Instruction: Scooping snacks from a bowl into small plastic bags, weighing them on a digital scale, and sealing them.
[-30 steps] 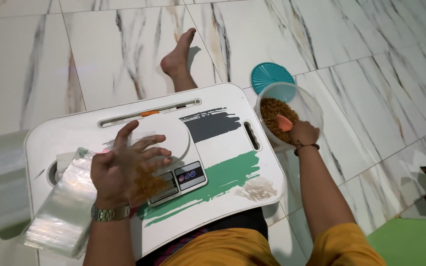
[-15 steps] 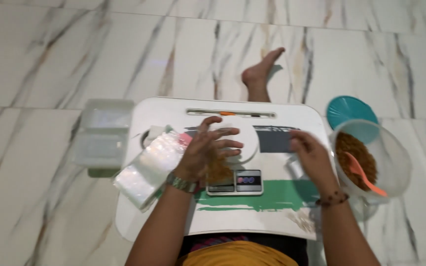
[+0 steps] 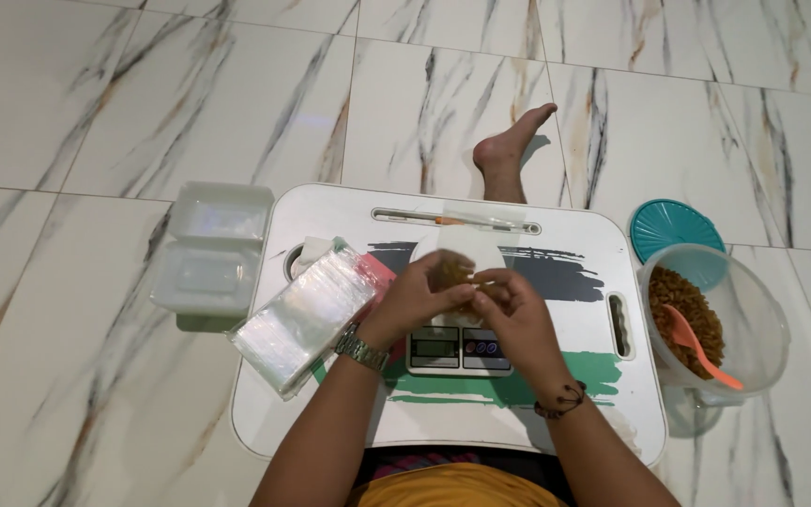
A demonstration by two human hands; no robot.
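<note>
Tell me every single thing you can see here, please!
small clear bag: one, brown bits inside, held in both hands above the scale.
kitchen scale: one, white and grey, middle of the lap table.
lap table: one, white with black and green brush marks, over the person's lap.
stack of clear bags: one stack, see-through, left part of the table.
lidded plastic box: one, clear white, on the floor left of the table.
tub: one, clear, holding brown snacks, on the floor right of the table.
scoop: one, orange, inside the tub.
lid: one, teal, behind the tub.
foot: one, bare, beyond the table.
left hand: wristwatch, holding the bag.
right hand: dark wristband, holding the bag.
</note>
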